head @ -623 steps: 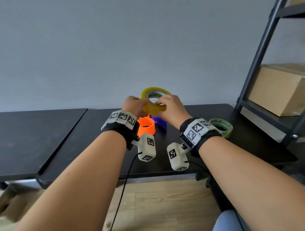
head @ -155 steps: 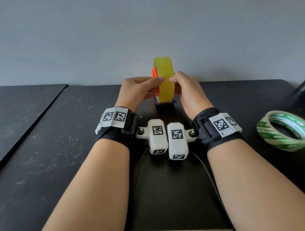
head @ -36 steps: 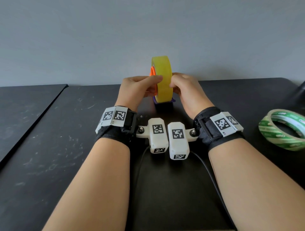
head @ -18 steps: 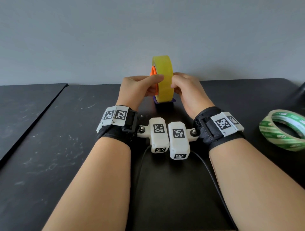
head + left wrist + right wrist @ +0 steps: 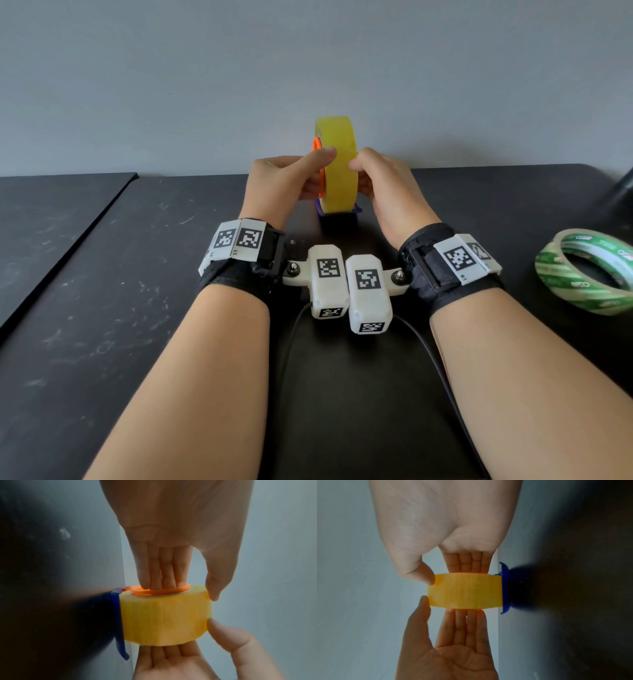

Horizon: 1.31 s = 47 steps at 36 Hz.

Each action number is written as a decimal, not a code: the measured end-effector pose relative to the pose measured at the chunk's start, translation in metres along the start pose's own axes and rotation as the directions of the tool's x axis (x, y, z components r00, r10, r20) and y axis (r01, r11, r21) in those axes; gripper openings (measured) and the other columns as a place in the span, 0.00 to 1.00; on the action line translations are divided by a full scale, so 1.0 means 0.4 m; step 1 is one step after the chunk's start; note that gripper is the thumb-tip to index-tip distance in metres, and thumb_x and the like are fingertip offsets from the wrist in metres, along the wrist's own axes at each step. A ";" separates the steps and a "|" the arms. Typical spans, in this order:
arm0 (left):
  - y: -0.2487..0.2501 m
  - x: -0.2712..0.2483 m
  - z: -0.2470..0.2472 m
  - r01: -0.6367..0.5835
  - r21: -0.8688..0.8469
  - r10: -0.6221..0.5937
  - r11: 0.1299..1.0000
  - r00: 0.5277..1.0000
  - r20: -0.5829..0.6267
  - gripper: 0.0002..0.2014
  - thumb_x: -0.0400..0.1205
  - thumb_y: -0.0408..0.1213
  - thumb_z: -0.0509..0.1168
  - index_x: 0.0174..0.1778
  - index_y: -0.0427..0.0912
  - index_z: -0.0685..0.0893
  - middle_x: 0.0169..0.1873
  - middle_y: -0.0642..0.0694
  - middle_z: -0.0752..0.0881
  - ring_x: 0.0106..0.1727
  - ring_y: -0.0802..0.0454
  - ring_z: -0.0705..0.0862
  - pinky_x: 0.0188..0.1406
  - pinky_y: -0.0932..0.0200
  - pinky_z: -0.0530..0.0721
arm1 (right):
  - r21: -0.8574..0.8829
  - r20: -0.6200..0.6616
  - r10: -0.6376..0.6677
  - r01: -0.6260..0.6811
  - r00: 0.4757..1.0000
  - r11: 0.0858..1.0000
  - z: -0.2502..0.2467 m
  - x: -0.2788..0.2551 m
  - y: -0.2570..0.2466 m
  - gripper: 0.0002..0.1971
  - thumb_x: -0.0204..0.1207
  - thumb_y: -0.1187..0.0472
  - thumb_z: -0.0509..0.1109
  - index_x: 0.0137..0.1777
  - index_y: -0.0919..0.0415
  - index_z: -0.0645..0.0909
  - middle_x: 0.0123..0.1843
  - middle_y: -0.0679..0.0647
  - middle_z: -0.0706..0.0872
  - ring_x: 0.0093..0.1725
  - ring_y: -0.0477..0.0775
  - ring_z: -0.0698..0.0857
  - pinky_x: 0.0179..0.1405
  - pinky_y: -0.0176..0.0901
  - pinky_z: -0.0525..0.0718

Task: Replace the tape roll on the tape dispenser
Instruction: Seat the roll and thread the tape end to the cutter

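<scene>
The yellow tape roll stands upright on the orange hub, seated in the blue dispenser base on the black table. My left hand holds it from the left. In the left wrist view its fingers press straight on the orange hub and the thumb lies over the roll's rim. My right hand holds the opposite side. In the right wrist view its fingers lie flat on the roll's face and the thumb curls onto the rim.
A green-and-white tape roll lies flat on the table at the right. A second black table top adjoins on the left across a seam. A grey wall stands close behind the dispenser. A black cable trails between my forearms.
Seventeen seconds ago both hands held the yellow roll in the air above the orange hub; it now stands on the hub in the dispenser. Over the last second nothing visibly moved.
</scene>
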<state>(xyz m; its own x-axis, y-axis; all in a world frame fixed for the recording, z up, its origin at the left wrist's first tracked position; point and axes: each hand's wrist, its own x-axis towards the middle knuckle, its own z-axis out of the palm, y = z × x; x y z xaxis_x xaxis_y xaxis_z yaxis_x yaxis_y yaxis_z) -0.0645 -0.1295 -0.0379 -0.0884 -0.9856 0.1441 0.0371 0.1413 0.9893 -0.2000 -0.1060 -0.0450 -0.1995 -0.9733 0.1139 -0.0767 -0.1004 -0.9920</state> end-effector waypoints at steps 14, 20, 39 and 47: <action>-0.013 0.012 -0.017 0.011 0.055 -0.018 0.998 0.990 0.137 0.10 0.77 0.42 0.73 0.40 0.37 0.87 0.36 0.41 0.85 0.38 0.51 0.84 0.42 0.62 0.86 | -0.023 0.016 0.002 -0.001 1.000 1.000 -0.002 0.004 0.004 0.09 0.54 0.44 0.68 0.25 0.46 0.87 0.48 0.53 0.86 0.61 0.66 0.85 0.74 0.69 0.77; -0.018 0.013 -0.022 0.031 0.074 -0.048 0.997 0.969 0.241 0.08 0.71 0.31 0.73 0.46 0.37 0.86 0.42 0.43 0.89 0.42 0.51 0.87 0.44 0.63 0.85 | 0.012 0.022 0.012 -0.012 1.000 1.000 -0.002 -0.002 -0.002 0.12 0.63 0.49 0.66 0.23 0.47 0.87 0.41 0.51 0.86 0.51 0.57 0.84 0.72 0.69 0.78; -0.006 0.002 -0.005 -0.030 0.070 0.032 0.997 0.999 -0.033 0.13 0.73 0.43 0.77 0.34 0.34 0.91 0.31 0.40 0.90 0.34 0.52 0.87 0.40 0.59 0.86 | 0.010 0.072 -0.056 0.056 0.996 0.998 -0.001 -0.001 0.002 0.16 0.52 0.49 0.66 0.37 0.58 0.78 0.42 0.59 0.79 0.47 0.59 0.79 0.57 0.58 0.75; -0.006 0.000 -0.003 -0.038 0.060 0.040 0.997 0.999 -0.031 0.18 0.73 0.42 0.77 0.41 0.26 0.90 0.34 0.35 0.90 0.34 0.51 0.88 0.34 0.65 0.86 | -0.014 0.029 0.019 -0.019 0.999 1.000 0.003 -0.007 -0.008 0.09 0.62 0.50 0.65 0.37 0.55 0.79 0.46 0.57 0.84 0.49 0.55 0.83 0.68 0.63 0.81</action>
<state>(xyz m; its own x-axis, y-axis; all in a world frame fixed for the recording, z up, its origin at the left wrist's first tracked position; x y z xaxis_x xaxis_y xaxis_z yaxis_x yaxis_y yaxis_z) -0.0634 -0.1301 -0.0404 -0.0557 -0.9816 0.1828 -0.0195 0.1841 0.9827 -0.1979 -0.1035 -0.0424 -0.1728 -0.9805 0.0932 -0.0867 -0.0791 -0.9931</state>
